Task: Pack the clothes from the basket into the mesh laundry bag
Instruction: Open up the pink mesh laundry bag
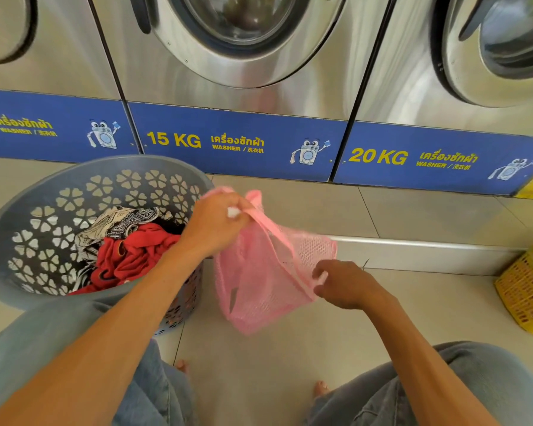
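Observation:
A pink mesh laundry bag (265,272) hangs above the tiled floor between my hands. My left hand (216,222) grips the bag's top edge, lifted just right of the basket. My right hand (345,284) pinches the bag's rim lower down on its right side. A grey plastic basket (28,210) with flower-shaped holes stands at the left. Inside it lie a red garment (130,256) and a black-and-white patterned cloth (117,222). The bag looks flat, and I see no clothes inside it.
Three steel front-loading washers (237,50) with blue base panels line the back, behind a raised tiled step with a metal edge (413,242). A yellow plastic basket (526,290) stands at the right edge. My knees in jeans and bare toes fill the bottom of the view.

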`<state>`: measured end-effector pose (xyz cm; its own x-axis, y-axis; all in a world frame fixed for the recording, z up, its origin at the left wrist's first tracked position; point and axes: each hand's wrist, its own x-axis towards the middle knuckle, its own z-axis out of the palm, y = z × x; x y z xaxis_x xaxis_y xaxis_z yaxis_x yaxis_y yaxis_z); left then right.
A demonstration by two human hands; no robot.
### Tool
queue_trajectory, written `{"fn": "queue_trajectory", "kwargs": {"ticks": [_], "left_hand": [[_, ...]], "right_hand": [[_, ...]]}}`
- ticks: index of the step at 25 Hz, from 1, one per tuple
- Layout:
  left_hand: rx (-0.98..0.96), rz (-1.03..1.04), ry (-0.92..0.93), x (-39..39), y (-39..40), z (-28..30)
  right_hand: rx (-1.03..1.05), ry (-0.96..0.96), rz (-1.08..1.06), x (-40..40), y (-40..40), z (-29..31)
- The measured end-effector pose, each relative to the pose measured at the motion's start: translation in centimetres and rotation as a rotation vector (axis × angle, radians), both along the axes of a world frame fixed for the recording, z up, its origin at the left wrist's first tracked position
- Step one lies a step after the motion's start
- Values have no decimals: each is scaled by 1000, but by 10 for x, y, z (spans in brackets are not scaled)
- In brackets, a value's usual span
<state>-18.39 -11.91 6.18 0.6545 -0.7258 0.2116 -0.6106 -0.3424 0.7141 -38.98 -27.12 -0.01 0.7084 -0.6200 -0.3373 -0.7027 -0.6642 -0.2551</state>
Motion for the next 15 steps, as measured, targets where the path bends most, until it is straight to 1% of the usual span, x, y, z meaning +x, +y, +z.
{"fn": "queue_trajectory", "kwargs": {"ticks": [2,3,4,6,8,10,11,15], "left_hand": [[92,-204,-61,-18,-1,-3],[123,-286,-73,-26,-3,-6],[149,-341,-75,-32,-4,-7],[189,-379,-71,-33,-5,-11],[204,-369,-71,-25,-5,-15],[195,-359,-47,-19,-2,-15],[183,-351,-38,-18,0,-12],[174,-296,-23,-9,7,-6]], "right_hand": [[156,-302,-26,4,8,12],[192,-385,-11,7,13,18],[198,-420,26,10,19,22],[186,-413,121,13,26,23],[206,-366,120,13,28,17],[242,-376,69,13,26,13],[274,-411,26,15,26,14],[497,-688,-318,22,22,21]]}}
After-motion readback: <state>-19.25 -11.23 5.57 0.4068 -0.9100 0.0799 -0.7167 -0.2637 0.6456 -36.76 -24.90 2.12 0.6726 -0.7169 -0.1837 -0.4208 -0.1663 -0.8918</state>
